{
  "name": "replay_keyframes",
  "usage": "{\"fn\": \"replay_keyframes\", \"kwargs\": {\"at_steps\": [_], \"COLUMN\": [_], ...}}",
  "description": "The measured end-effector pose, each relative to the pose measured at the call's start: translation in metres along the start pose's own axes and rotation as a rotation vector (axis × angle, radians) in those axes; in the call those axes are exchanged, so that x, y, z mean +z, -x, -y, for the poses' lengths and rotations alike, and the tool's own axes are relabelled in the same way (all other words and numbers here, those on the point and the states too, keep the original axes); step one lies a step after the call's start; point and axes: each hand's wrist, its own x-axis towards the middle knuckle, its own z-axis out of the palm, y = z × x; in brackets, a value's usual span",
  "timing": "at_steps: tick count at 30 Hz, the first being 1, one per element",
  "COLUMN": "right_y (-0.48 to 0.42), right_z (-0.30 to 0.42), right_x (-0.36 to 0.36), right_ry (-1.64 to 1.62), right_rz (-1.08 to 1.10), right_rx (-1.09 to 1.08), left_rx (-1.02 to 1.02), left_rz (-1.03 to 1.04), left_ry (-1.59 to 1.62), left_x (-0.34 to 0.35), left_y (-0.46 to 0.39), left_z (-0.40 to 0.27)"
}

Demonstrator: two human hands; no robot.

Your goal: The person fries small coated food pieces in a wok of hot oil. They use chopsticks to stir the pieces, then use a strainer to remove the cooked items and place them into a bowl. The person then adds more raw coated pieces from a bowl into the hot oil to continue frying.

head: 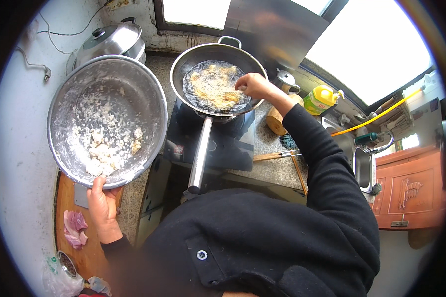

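Observation:
My left hand [103, 208] grips the near rim of a large metal basin [133, 100], thumb over the edge. Inside, flour-coated pieces [103, 156] lie gathered at the near side, with loose crumbs scattered over the bottom. My right hand [255, 86] reaches over the right side of a wok [178, 61], its fingers pinched around a small pale piece [241, 88] that they partly hide. In the wok, golden pieces [217, 83] fry in bubbling oil. The wok sits on a black glass cooktop [230, 143], its long steel handle [202, 156] pointing towards me.
A lidded steel pot [113, 41] stands behind the basin. Raw meat [74, 228] rests on a wooden cutting board [65, 195] at left. To the right are a metal pitcher [285, 78], a yellow-capped oil jug [319, 99], a wooden-handled utensil [269, 156] and a sink [363, 167].

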Motion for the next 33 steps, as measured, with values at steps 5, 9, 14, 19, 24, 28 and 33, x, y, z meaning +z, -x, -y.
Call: {"fn": "replay_keyframes", "kwargs": {"at_steps": [5,9,14,19,24,28,33], "right_y": [0.002,0.002,0.0,-0.005,-0.009,-0.005,0.007], "right_z": [-0.017,-0.03,-0.03,-0.031,-0.038,-0.015,0.084], "right_x": [-0.001,0.008,-0.001,-0.005,-0.004,-0.019,-0.041], "right_ry": [0.137,0.205,0.088,0.081,0.021,0.094,-0.172], "right_rz": [0.01,0.0,-0.094,0.035,-0.017,-0.14,-0.376], "right_rx": [-0.01,0.007,-0.022,0.001,-0.041,-0.038,-0.249], "left_rx": [0.008,0.0,-0.005,-0.006,-0.003,-0.011,0.0], "left_rz": [-0.014,0.011,-0.001,0.009,0.024,0.032,0.068], "left_ry": [-0.004,0.0,-0.003,-0.002,-0.002,0.011,0.045], "left_x": [0.001,-0.001,-0.001,0.0,0.0,-0.003,-0.001], "left_y": [0.001,-0.001,0.001,0.003,0.002,0.003,0.013], "left_z": [0.0,0.001,-0.001,-0.002,-0.001,-0.001,-0.002]}}
